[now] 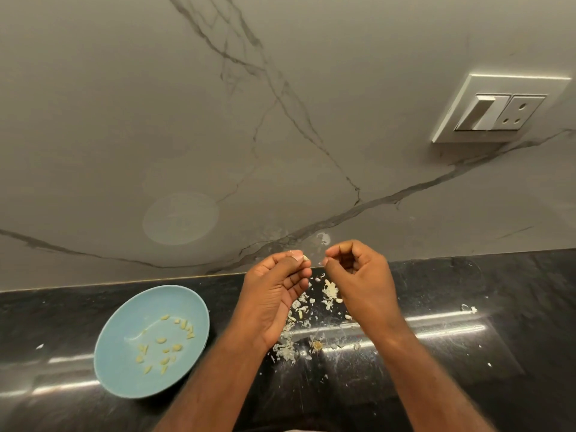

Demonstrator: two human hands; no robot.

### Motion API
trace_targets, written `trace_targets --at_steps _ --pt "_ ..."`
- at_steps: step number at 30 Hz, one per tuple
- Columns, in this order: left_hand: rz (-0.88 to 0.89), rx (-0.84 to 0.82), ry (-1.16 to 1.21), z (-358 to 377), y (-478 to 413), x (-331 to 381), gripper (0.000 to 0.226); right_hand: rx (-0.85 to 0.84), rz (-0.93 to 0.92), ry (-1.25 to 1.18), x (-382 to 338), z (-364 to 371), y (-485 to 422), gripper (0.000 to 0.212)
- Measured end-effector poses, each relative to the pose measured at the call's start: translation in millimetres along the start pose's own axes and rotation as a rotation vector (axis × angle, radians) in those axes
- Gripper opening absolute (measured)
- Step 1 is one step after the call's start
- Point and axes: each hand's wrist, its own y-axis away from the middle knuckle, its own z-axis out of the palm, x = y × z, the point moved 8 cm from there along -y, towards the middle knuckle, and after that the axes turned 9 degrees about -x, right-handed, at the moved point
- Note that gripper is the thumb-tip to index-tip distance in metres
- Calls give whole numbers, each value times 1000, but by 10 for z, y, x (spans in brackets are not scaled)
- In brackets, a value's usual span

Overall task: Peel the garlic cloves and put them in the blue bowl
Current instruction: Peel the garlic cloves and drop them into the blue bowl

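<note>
In the head view, the blue bowl (121,369) sat on the black counter (467,369), and a scatter of peeled cloves (162,339) lay loose across its bottom. To the right of the bowl, both bare forearms reached up from the near edge, and the two hands were raised above the counter near the wall (187,120), close together but not touching, with a narrow gap between their fingertips. The left hand (274,294), the nearer one to the bowl, had its thumb and curled fingers pinched on a small pale garlic clove (306,258), which stuck out just past the thumb tip. The right hand (358,275), farther from the bowl, had its fingers curled in, with thumb and forefinger tips pressed together and pointed at the clove; whether a scrap of skin sat between them could not be told. Below the hands, just right of the bowl, a heap of white papery peels (299,325) littered the counter, with stray flakes farther right. High on the wall, well to the right of the bowl, was a white switch and socket plate (498,110).
</note>
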Motion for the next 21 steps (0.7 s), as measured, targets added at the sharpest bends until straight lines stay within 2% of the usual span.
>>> trace_targets --at_steps 3,7,9,13,16,21 --pt "-7 -1 -31 1 -14 -10 27 -56 -58 132 -82 21 -12 23" --pt "-29 -5 -59 -1 -28 -35 12 -169 -162 113 -215 144 22 20" --pt "-40 -7 -83 1 -29 -49 9 -157 -193 131 -232 161 36 18" --pt "11 -31 -176 20 -10 -1 19 -106 -215 161 -203 144 36 7" --pt "126 2 -355 28 27 94 14 -74 -220 164 -214 134 46 4" --pt "329 0 -797 127 101 260 11 0 -215 268 -226 105 46 10"
